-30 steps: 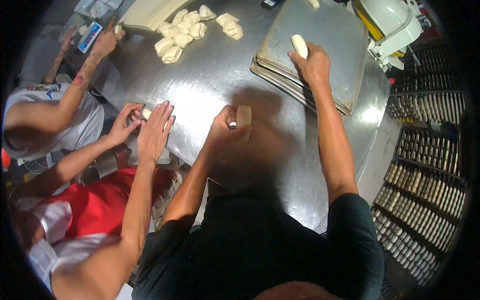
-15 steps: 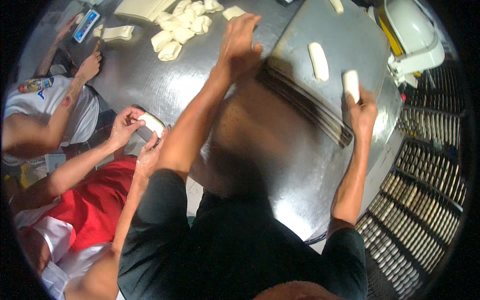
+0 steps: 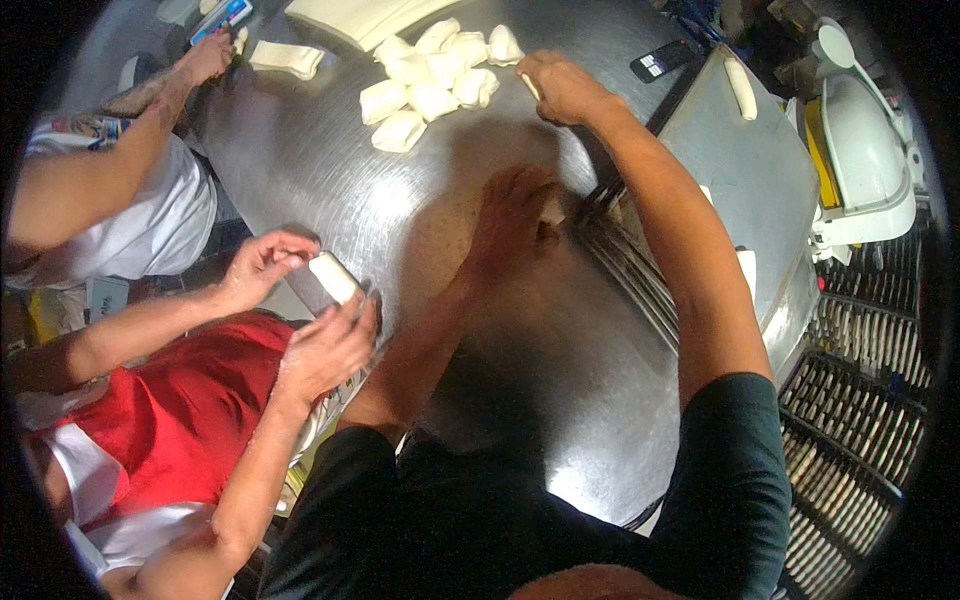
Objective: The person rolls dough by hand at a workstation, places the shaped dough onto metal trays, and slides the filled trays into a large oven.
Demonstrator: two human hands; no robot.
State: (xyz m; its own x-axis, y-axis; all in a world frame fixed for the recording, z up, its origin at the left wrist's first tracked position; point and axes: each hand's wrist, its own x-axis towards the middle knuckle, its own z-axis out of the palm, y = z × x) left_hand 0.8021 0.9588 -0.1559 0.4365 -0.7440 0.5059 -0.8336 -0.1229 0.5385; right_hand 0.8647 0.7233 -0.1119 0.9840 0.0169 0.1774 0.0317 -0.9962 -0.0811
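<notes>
My right hand (image 3: 565, 90) reaches to the right edge of a pile of cream dough pieces (image 3: 430, 95), fingers closed around something thin and pale that I cannot make out. My left hand (image 3: 515, 205), lower and in shadow beside the stacked metal trays, has curled fingers around a dim object I cannot identify. On the top tray (image 3: 745, 175) lies a dough roll (image 3: 741, 90); others are partly hidden behind my right arm.
Two co-workers in a red apron (image 3: 200, 410) and white shirt (image 3: 120, 210) work leftward, one handling a roll (image 3: 335, 278). A dough sheet (image 3: 350, 15), phone (image 3: 660, 62) and white machine (image 3: 865, 160) lie around the steel table (image 3: 530, 380); filled racks (image 3: 850, 460) stand right.
My right hand has left the tray and swung up-left to the pile, leaving rolls on the tray. My left hand has drawn back from the pile toward me.
</notes>
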